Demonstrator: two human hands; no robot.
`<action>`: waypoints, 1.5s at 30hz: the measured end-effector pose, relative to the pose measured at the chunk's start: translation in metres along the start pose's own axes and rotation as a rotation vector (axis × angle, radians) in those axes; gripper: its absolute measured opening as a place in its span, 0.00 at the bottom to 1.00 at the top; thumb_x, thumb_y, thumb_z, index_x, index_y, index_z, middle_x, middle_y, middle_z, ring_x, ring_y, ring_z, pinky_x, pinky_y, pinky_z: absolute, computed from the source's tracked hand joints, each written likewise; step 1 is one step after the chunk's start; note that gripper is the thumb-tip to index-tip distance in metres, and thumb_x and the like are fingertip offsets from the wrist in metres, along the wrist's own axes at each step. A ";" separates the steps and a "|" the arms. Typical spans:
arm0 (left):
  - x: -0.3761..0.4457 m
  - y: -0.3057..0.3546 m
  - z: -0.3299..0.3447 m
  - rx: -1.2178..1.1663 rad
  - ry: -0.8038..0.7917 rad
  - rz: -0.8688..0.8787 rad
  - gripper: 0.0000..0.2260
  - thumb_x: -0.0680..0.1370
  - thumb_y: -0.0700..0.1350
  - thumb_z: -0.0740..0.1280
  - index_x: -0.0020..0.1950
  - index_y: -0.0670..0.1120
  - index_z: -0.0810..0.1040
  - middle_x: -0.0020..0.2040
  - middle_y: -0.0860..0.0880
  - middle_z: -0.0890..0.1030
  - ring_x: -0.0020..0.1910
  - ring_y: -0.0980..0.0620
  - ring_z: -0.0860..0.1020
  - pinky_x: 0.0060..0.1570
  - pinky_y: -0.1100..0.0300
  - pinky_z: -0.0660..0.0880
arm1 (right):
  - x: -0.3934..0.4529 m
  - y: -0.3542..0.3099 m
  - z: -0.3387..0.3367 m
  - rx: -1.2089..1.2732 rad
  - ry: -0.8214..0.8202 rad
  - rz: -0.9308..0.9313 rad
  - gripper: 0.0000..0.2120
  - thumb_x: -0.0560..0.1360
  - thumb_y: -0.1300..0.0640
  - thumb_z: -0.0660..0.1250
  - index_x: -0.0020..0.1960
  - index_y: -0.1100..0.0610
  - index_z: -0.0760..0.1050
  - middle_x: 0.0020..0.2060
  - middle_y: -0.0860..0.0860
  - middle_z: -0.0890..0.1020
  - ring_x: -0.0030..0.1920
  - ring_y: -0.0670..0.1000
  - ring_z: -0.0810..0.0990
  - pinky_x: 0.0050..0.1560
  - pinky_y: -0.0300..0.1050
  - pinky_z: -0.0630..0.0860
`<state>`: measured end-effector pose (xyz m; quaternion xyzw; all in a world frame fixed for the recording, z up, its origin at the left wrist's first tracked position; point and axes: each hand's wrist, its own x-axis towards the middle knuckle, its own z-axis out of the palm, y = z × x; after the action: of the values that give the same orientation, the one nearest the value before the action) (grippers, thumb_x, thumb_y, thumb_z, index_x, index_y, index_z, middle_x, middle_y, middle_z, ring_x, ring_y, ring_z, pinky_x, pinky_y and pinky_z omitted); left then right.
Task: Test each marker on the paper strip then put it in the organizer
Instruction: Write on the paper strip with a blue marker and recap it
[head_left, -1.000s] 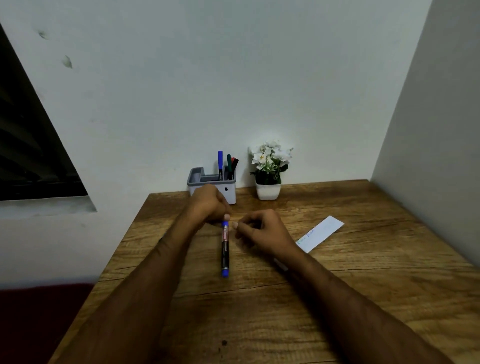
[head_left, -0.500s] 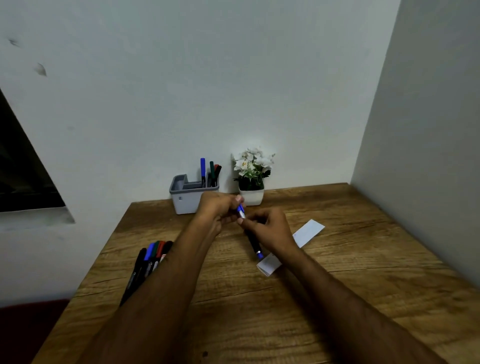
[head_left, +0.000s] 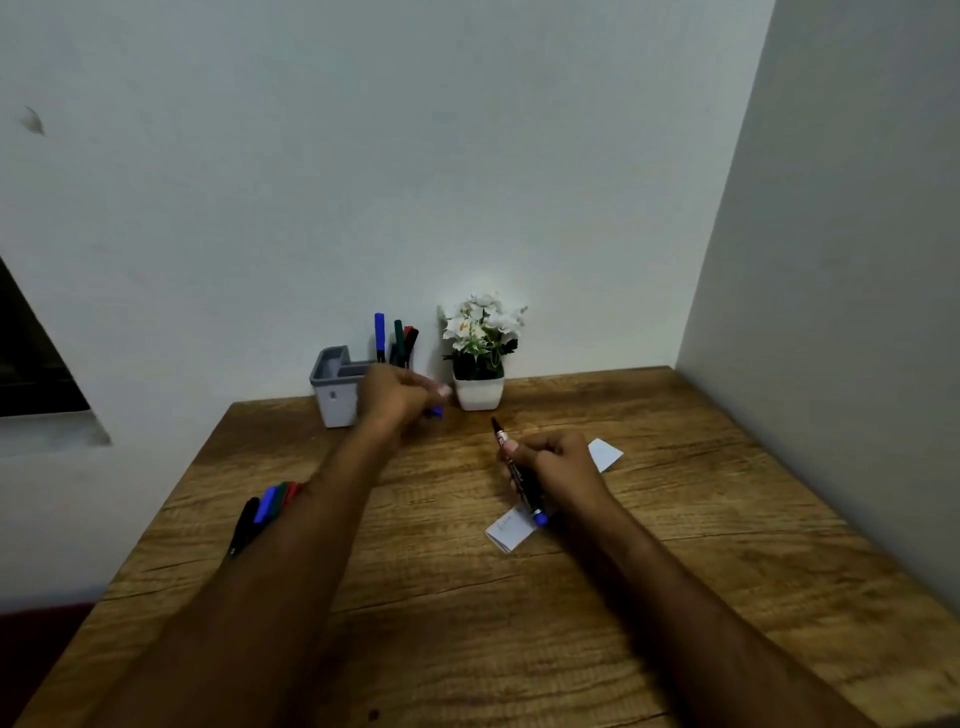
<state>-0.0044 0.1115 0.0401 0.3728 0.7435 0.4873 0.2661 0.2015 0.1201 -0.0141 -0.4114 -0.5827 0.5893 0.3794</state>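
1. Head view, step in hand: I judge the marker (head_left: 519, 475) is uncapped and ready for its test stroke. My right hand (head_left: 558, 467) is curled round its barrel, with the dark writing tip pointing up and away and the blue rear end low over the near end of the paper strip (head_left: 511, 530).
2. To do this well, I should turn the tip down onto a bare part of the strip, press lightly, and draw one short line clear of the faint marks already there.
3. My left hand (head_left: 400, 397) is blurred. Its fingers appear to pinch a small blue cap (head_left: 437, 412), which should stay in hand for recapping.
4. Position: the strip lies partly under my right hand, its far end showing beyond the knuckles. My left hand is well apart from it, just in front of the organizer (head_left: 335, 387).
5. The organizer holds several upright markers. The untested markers (head_left: 262, 512) lie beside my left forearm on the table (head_left: 519, 649).
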 end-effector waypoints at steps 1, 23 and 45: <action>-0.003 -0.005 0.008 0.140 -0.017 0.054 0.05 0.72 0.45 0.77 0.43 0.48 0.83 0.46 0.49 0.83 0.47 0.52 0.81 0.48 0.55 0.81 | 0.002 -0.003 -0.001 -0.027 -0.001 -0.021 0.12 0.81 0.57 0.69 0.46 0.65 0.85 0.34 0.56 0.84 0.34 0.51 0.81 0.36 0.44 0.77; -0.044 -0.045 0.064 0.536 0.017 0.693 0.11 0.77 0.36 0.65 0.56 0.46 0.81 0.54 0.51 0.80 0.53 0.54 0.77 0.53 0.60 0.76 | 0.005 -0.009 -0.038 0.047 0.139 -0.260 0.11 0.80 0.63 0.69 0.61 0.56 0.82 0.44 0.58 0.88 0.43 0.57 0.88 0.45 0.54 0.86; -0.110 -0.064 0.081 0.718 -0.351 0.751 0.23 0.85 0.46 0.52 0.81 0.44 0.55 0.80 0.47 0.57 0.79 0.53 0.53 0.75 0.63 0.46 | 0.016 0.008 -0.067 -0.214 0.202 -0.265 0.01 0.75 0.65 0.73 0.45 0.62 0.84 0.39 0.59 0.86 0.36 0.56 0.83 0.37 0.46 0.81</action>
<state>0.1022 0.0483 -0.0468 0.7556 0.6234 0.1951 0.0500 0.2581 0.1595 -0.0219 -0.4260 -0.6502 0.4246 0.4643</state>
